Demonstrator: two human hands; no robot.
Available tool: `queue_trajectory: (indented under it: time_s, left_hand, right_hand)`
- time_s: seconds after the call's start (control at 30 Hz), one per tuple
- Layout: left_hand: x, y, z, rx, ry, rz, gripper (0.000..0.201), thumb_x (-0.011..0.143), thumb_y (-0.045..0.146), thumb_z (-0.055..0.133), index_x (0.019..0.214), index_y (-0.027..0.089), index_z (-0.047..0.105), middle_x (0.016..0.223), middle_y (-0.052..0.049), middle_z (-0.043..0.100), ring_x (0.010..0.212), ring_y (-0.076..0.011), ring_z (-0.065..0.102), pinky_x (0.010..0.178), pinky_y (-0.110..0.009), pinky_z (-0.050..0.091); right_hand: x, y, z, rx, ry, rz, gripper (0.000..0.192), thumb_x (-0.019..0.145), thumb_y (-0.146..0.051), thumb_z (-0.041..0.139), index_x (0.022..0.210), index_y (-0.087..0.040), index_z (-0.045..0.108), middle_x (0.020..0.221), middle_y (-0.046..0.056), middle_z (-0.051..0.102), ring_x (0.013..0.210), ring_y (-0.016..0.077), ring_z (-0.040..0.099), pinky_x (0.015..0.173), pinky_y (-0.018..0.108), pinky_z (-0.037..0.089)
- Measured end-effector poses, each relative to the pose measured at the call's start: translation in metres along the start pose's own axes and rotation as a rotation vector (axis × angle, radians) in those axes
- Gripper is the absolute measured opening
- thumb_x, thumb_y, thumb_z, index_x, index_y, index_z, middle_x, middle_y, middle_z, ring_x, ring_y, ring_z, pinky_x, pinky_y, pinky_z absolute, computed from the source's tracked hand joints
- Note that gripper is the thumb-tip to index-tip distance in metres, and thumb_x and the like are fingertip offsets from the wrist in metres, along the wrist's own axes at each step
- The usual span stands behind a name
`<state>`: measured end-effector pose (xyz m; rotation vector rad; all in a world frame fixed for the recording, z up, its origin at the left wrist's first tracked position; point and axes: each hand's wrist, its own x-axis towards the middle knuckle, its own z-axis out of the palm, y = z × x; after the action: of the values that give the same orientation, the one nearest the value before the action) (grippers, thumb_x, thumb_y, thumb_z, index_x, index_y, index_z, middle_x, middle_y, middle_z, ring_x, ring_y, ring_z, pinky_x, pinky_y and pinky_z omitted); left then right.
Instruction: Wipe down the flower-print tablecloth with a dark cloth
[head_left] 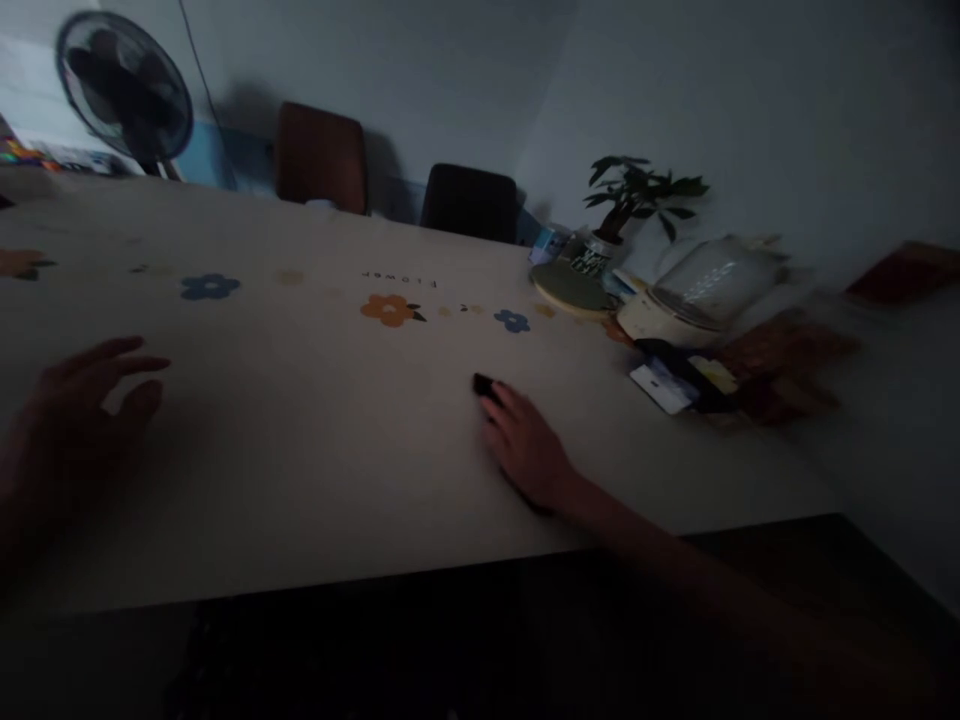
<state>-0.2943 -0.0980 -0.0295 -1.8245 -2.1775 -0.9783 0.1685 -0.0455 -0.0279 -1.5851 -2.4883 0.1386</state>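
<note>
My right hand (527,450) lies over a black elongated object (482,384) on the light tablecloth (322,430). One dark end shows past my fingertips and a dark edge shows under the palm; the rest is covered, and its kind cannot be made out. At the left, my left hand (94,400) is at the table with thumb and fingers apart, holding nothing. The cloth has printed flowers, an orange one (390,310) and a blue one (511,321) being nearest my right hand. The picture is dim and somewhat blurred.
On the right stand a potted plant (596,255), a round green mat (571,288), a clear-domed container (705,285) and a pile with a white card-like item (663,388). Beyond the table are a fan (124,90), a brown chair (321,155) and a black chair (470,200).
</note>
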Motion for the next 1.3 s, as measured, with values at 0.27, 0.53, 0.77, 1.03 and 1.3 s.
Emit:
queue_trajectory:
  time_s: [0.27,0.53,0.77,1.03,1.3]
  left_hand:
    - [0.003,0.008,0.000,-0.057,0.092,0.011,0.042,0.083,0.044,0.042,0.099,0.015,0.067,0.131,-0.018,0.060,0.117,-0.0349,0.058,0.093,-0.053,0.051]
    - [0.004,0.012,-0.008,-0.113,0.164,-0.074,0.041,0.086,0.042,0.042,0.102,0.014,0.067,0.134,-0.016,0.059,0.123,-0.0344,0.055,0.093,-0.050,0.052]
    - [0.004,0.021,-0.027,-0.140,0.229,-0.293,0.036,0.085,0.035,0.042,0.105,0.018,0.067,0.137,-0.009,0.058,0.125,-0.0302,0.054,0.091,-0.045,0.052]
    - [0.002,0.016,-0.028,-0.143,0.248,-0.297,0.040,0.085,0.039,0.042,0.109,0.017,0.065,0.141,-0.010,0.055,0.126,-0.0315,0.053,0.088,-0.047,0.053]
    - [0.003,0.000,-0.020,-0.120,0.200,-0.284,0.040,0.084,0.043,0.043,0.109,0.019,0.065,0.141,-0.010,0.055,0.122,-0.0346,0.056,0.079,-0.048,0.055]
  right_hand:
    - [0.022,-0.138,0.025,0.180,0.049,-0.410,0.053,0.097,-0.040,0.042,0.137,-0.008,0.055,0.150,0.021,0.043,0.142,0.0332,0.033,0.116,0.056,0.030]
    - [0.064,-0.259,0.056,0.142,0.160,-0.724,0.043,0.091,-0.041,0.056,0.117,-0.008,0.063,0.131,0.017,0.057,0.123,0.0307,0.046,0.109,0.044,0.037]
    - [0.099,-0.298,0.064,0.115,0.121,-0.948,0.034,0.095,-0.038,0.051,0.115,-0.013,0.061,0.129,0.010,0.058,0.115,0.0255,0.050,0.103,0.039,0.042]
    - [0.162,-0.299,0.082,0.036,0.062,-1.002,0.037,0.093,-0.031,0.054,0.125,-0.014,0.056,0.144,0.010,0.050,0.130,0.0268,0.046,0.106,0.041,0.041]
    - [0.249,-0.207,0.056,-0.004,-0.086,-0.428,0.036,0.096,-0.026,0.048,0.130,-0.020,0.055,0.153,0.009,0.043,0.137,0.0253,0.041,0.109,0.045,0.037]
